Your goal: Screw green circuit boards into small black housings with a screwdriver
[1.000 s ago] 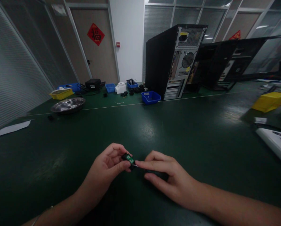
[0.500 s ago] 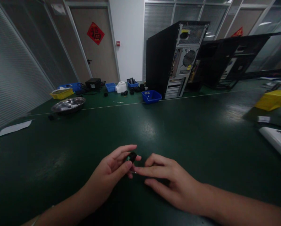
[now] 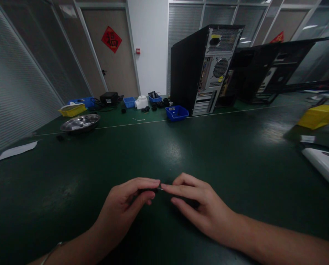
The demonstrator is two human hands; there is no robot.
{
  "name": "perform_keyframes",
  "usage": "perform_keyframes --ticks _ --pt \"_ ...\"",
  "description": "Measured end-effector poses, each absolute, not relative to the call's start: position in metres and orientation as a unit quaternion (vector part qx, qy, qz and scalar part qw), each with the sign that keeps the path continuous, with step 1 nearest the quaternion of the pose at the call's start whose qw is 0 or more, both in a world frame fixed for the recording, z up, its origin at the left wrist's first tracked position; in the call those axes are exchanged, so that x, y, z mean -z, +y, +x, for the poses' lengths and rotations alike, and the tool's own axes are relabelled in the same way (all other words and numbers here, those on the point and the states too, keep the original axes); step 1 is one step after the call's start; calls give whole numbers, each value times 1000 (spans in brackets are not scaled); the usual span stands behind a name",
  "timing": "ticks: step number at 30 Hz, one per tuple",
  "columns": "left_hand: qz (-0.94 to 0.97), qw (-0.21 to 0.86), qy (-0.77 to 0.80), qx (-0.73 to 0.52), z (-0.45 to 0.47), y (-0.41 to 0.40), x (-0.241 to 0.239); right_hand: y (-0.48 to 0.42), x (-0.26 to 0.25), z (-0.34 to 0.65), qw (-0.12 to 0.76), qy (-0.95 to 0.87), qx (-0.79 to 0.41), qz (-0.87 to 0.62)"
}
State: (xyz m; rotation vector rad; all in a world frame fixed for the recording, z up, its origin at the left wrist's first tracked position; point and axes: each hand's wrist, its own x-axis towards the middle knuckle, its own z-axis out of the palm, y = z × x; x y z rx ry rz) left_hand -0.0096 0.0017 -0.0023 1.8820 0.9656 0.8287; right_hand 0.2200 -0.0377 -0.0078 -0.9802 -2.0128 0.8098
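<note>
My left hand (image 3: 125, 200) is closed in a pinch on a small black part (image 3: 156, 190). Most of this part is hidden behind the fingers and thumb. A thin, shiny sliver (image 3: 160, 188) shows at its right end, just beyond the left fingertips. My right hand (image 3: 200, 202) is beside it, palm toward the table, with its index finger stretched out and the tip at that shiny end. Its thumb stays apart from the fingers, and nothing shows between them. Both hands are low over the green table (image 3: 142, 154).
A metal bowl (image 3: 81, 123) and a yellow tray (image 3: 72, 109) stand at the back left. Behind the middle are a blue bin (image 3: 176, 113) and a black computer tower (image 3: 190, 70). On the right are a yellow bin (image 3: 318, 117) and a white device (image 3: 322, 162).
My left hand has turned the black part over, so its green-marked face no longer shows, and the left fingers have closed over it. The right index fingertip has risen slightly.
</note>
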Motion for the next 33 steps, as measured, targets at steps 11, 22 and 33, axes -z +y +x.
perform_keyframes --ticks 11,22,33 --pt "745 434 383 -330 -7 -2 3 -37 10 218 382 -783 -316 -376" --pt "652 539 384 -370 -1 0 -4 -37 7 218 396 -770 -334 -372" --pt "837 463 265 -125 -9 -7 -15 -34 9 222 420 -759 -315 -386"
